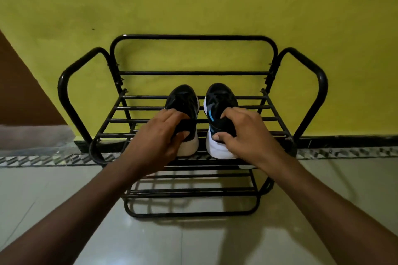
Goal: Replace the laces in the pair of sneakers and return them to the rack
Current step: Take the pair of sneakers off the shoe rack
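Two black sneakers with white soles stand side by side, toes to the wall, on the top shelf of a black metal shoe rack point(280, 114). My left hand point(159, 135) grips the heel of the left sneaker point(183, 101), fingers inside the collar and thumb on the back. My right hand point(243, 131) grips the heel of the right sneaker point(219, 101), which has blue marks on its side, in the same way. I cannot make out the laces from here.
The rack stands against a yellow-green wall point(193, 6) on a glossy light tiled floor point(193, 243). A lower shelf point(189, 191) lies under the top one. A dark skirting strip point(344, 142) runs along the wall's base. A brown surface point(21, 92) is at the left.
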